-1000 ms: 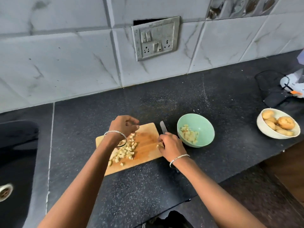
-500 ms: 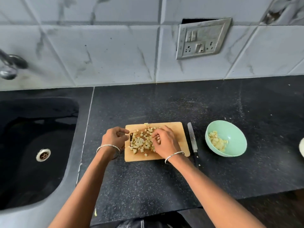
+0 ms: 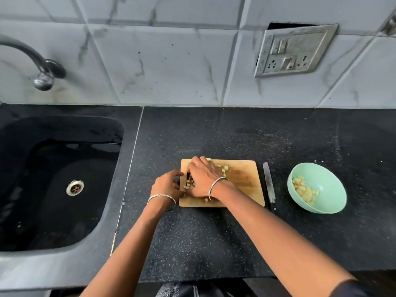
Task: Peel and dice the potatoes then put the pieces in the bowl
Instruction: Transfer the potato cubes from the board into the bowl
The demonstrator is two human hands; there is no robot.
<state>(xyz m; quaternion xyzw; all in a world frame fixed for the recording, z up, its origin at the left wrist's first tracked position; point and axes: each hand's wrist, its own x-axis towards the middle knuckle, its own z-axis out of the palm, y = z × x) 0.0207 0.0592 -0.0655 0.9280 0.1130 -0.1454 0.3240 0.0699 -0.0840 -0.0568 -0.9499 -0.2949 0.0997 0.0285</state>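
Observation:
A wooden cutting board (image 3: 242, 185) lies on the black counter. Diced potato pieces (image 3: 189, 183) are heaped on its left part, with a few more pieces loose near its far edge. My right hand (image 3: 203, 179) lies palm down over the heap, fingers pointing left, covering most of it. My left hand (image 3: 166, 186) is cupped against the board's left edge, right beside the heap, with nothing visibly in its grip. A mint-green bowl (image 3: 334, 189) to the right of the board holds some diced potato (image 3: 304, 189). A knife (image 3: 269, 185) lies between board and bowl.
A black sink (image 3: 53, 189) with a metal drain is set into the counter at the left, with a tap (image 3: 42, 69) above it. A tiled wall with a switch and socket plate (image 3: 293, 50) stands behind. The counter's front edge runs just below my forearms.
The knife is out of my right hand and lies beside the board. My right hand crossed to the board's left side onto the potato heap. The view swung left, bringing the sink in.

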